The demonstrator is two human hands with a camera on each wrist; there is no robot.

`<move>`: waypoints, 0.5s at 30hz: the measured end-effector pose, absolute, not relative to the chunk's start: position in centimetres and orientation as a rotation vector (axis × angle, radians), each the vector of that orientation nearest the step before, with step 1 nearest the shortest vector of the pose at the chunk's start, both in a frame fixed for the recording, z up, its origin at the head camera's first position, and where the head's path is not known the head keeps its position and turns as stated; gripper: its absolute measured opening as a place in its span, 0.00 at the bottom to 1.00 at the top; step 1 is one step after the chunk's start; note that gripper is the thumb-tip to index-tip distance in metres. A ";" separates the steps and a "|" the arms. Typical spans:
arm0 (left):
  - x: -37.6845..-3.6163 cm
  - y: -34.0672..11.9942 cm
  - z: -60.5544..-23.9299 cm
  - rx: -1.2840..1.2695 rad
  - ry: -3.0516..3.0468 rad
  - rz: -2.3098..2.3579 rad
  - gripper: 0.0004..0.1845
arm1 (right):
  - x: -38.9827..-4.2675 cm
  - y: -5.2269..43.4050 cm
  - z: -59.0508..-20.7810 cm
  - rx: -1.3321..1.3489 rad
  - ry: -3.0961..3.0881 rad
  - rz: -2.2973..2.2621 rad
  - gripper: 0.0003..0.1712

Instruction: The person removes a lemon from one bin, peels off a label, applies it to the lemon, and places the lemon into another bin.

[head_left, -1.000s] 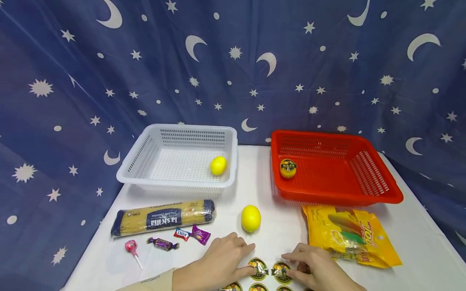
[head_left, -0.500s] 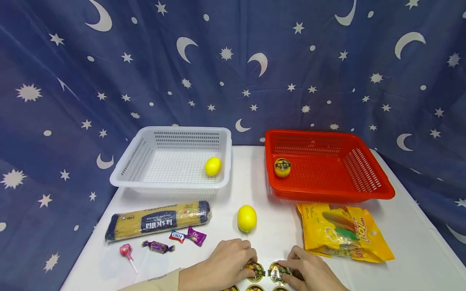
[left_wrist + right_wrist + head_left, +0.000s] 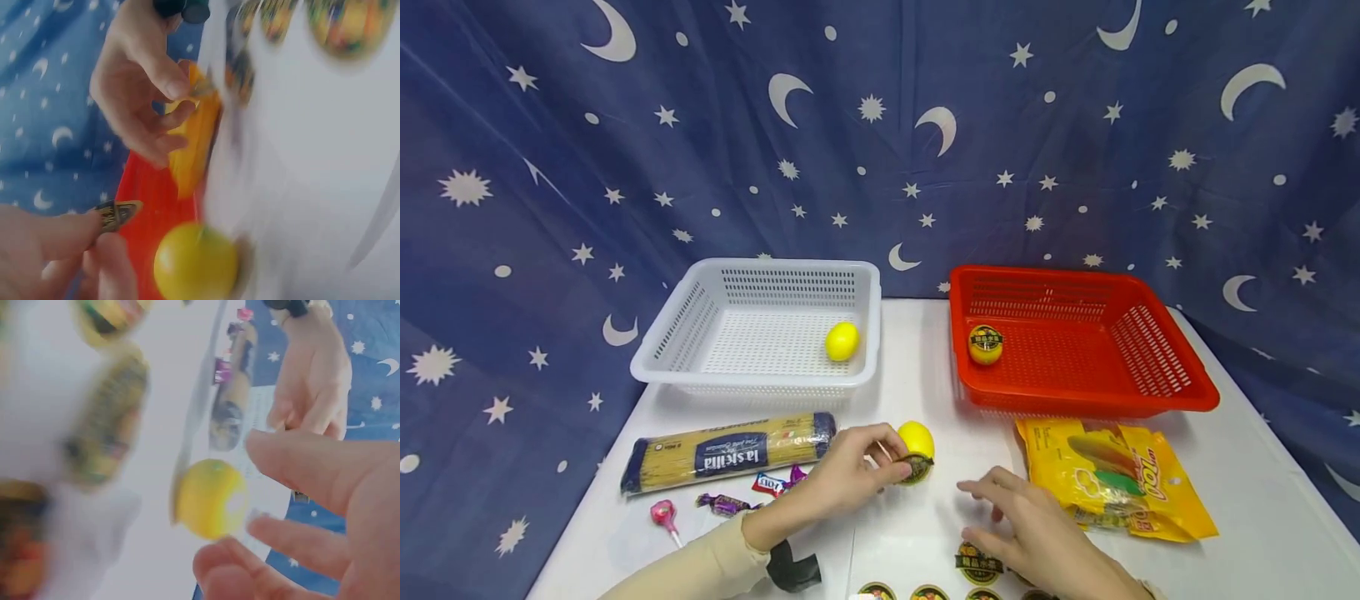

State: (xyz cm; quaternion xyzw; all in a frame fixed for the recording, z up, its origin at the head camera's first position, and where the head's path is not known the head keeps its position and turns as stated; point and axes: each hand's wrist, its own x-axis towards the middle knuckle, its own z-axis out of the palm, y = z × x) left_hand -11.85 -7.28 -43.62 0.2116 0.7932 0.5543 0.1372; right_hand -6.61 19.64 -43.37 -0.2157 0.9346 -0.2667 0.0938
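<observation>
I saw the left grip [image 3: 859,472] pinching a round black-and-gold sticker [image 3: 917,470] in front of a yellow oval fruit [image 3: 917,437]; the loose-fingered right grip [image 3: 1028,518] hung near a second sticker [image 3: 977,568] on the white-covered bench [image 3: 925,517]. Beyond stood a white perforated plastic basket [image 3: 752,380] and a red plastic basket [image 3: 1082,405].

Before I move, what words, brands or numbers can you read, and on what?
"la sicilia": long, clear-wrapped yellow pasta pack; its smaller print is uncertain.
"精品水", last character unclear: round black-and-gold table sticker.
Turned red letters, not surely legible: glossy yellow plastic bag.
Too small or blurred: red-white-blue candy wrapper, dark purple twist-wrapped candy, black-and-gold sticker pinched by the left hand.
</observation>
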 end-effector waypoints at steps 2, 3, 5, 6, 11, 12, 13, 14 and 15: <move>-13.2 -7.3 -43.5 0.552 2.286 1.666 0.06 | -7.9 18.6 -43.3 -0.734 2.862 -0.823 0.33; -13.8 -7.3 -43.5 0.529 2.285 1.683 0.07 | -8.7 18.2 -43.4 -0.788 2.892 -0.841 0.35; -14.9 -7.1 -43.8 0.498 2.286 1.697 0.09 | -10.3 17.5 -43.8 -0.804 2.881 -0.887 0.40; -15.3 -7.0 -44.0 0.491 2.290 1.692 0.09 | -11.0 17.1 -44.0 -0.804 2.858 -0.913 0.42; -16.5 -6.5 -45.1 0.485 2.362 1.617 0.10 | -13.4 16.1 -45.0 -0.699 2.709 -1.071 0.35; -16.6 -6.4 -45.3 0.491 2.391 1.594 0.10 | -13.6 16.0 -45.0 -0.686 2.694 -1.095 0.33; -16.6 -6.4 -45.4 0.497 2.422 1.567 0.10 | -13.7 15.9 -45.1 -0.669 2.683 -1.112 0.31; -16.7 -6.4 -45.5 0.507 2.456 1.537 0.10 | -13.8 15.8 -45.1 -0.655 2.673 -1.129 0.30; -16.6 -6.5 -45.5 0.517 2.488 1.516 0.10 | -13.9 15.7 -45.2 -0.646 2.667 -1.141 0.30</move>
